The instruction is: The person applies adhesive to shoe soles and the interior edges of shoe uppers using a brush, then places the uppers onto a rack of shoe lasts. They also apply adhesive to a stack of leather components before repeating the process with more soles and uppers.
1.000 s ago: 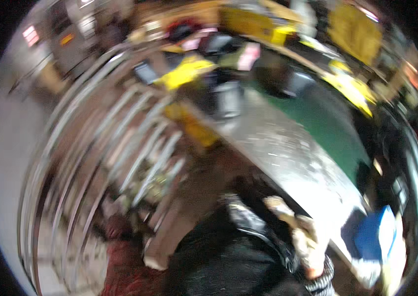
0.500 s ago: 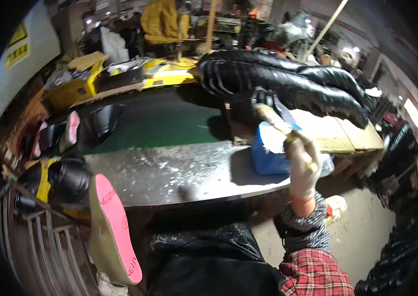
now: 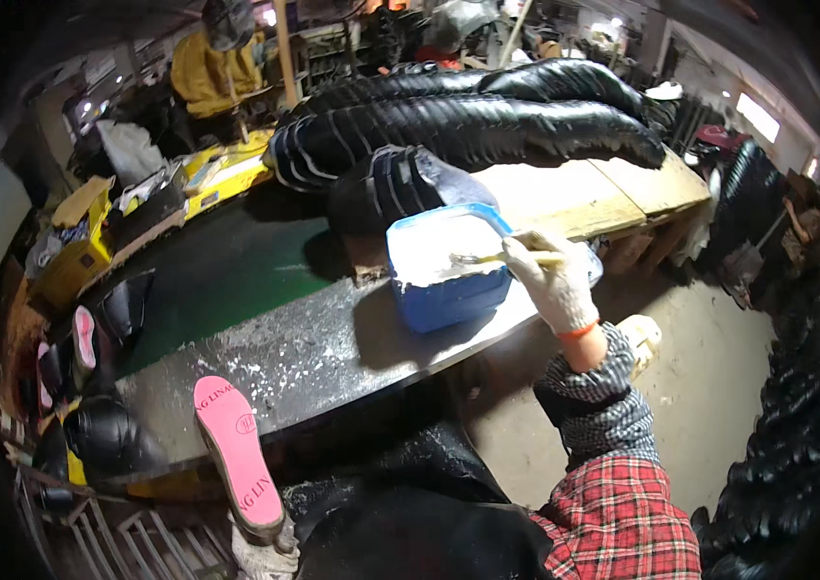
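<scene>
My left hand (image 3: 267,555), in a whitish glove, grips a shoe last by its heel end at the lower left. A pink insole (image 3: 234,430) with printing covers its upturned face; dull olive-grey sides show below. My right hand (image 3: 557,290), also gloved, pinches a brush (image 3: 489,258) by its pale handle. The bristle end reaches over the blue tub (image 3: 451,302) and meets the white paste (image 3: 449,242) inside. This tub stands near the front edge of the worktable.
The grey, white-spattered worktable (image 3: 318,329) stretches ahead. Stacked black shoe uppers (image 3: 487,130) lie behind the tub beside wooden boards (image 3: 574,198). More pink-soled lasts (image 3: 84,338) stand at the left, above a metal rack (image 3: 130,536). Yellow crates (image 3: 76,266) line the far left.
The view has swung right. My right hand has lowered the brush from above the tub into its paste. The last in my left hand has turned, its pink face now more toward me.
</scene>
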Available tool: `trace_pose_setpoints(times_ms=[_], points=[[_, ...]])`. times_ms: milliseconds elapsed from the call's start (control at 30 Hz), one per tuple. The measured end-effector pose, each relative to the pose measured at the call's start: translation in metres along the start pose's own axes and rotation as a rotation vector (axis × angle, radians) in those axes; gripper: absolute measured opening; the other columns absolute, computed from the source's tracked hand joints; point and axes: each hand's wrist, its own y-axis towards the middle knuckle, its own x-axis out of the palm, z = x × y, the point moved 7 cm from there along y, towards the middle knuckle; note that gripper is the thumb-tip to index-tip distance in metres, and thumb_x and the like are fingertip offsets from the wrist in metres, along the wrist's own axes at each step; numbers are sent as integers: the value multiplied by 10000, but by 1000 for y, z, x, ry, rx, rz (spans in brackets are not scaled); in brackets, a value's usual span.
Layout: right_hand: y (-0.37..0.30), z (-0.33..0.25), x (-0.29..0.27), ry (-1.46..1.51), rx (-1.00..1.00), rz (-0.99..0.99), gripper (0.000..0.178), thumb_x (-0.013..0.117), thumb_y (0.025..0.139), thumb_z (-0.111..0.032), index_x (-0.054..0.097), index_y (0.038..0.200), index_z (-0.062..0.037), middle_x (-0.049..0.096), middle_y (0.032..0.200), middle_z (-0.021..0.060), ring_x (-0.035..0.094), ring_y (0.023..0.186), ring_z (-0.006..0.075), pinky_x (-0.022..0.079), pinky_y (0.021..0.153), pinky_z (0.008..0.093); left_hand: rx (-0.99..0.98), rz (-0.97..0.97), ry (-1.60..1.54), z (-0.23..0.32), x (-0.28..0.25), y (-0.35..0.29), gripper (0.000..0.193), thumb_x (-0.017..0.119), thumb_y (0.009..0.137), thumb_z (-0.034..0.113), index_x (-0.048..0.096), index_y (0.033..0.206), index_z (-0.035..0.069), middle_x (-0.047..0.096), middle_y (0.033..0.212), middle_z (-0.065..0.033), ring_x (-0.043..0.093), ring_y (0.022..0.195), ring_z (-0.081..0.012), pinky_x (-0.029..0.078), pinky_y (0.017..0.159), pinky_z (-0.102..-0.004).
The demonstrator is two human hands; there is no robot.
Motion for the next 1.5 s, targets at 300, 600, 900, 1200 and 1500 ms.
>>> trace_pose_setpoints(times_ms=[300, 600, 900, 1200, 1500], points=[[-44, -122, 142, 807, 229, -420, 165, 608, 871, -3, 662, 1021, 42, 689, 885, 91, 645, 785, 128, 531, 707, 248, -203, -336, -115, -22, -5, 38, 354, 455, 978, 399, 602, 971, 77, 611, 680, -98, 595, 543, -202, 457, 392, -304], [-61, -132, 293, 681, 157, -656, 180, 627, 922, -142, 656, 953, 32, 696, 820, 64, 639, 720, 106, 490, 640, 214, -187, -338, -285, -10, 13, 54, 396, 449, 973, 439, 598, 1033, 76, 633, 743, -111, 620, 587, -211, 485, 417, -308], [-17, -187, 292, 646, 125, -675, 142, 594, 924, -128, 686, 927, -20, 667, 724, 66, 600, 616, 95, 470, 547, 248, -197, -331, -319, -8, 8, 45, 448, 443, 969, 479, 593, 1095, 75, 656, 806, -124, 644, 632, -221, 512, 443, -311], [-105, -203, 231, 1197, 147, -1070, 239, 600, 911, -57, 575, 1132, 32, 664, 960, 120, 647, 737, 146, 573, 676, 250, -146, -309, -265, -1, 35, 25, 506, 438, 965, 518, 589, 1156, 75, 678, 868, -136, 669, 676, -230, 540, 468, -315], [-111, -151, 210, 802, 147, -970, 259, 621, 909, -112, 595, 1082, 79, 676, 937, 174, 677, 809, 204, 574, 680, 235, -347, -1388, -422, 7, 49, 13, 693, 383, 948, 607, 451, 1380, 71, 585, 1271, -136, 619, 1096, -290, 571, 834, -411]])
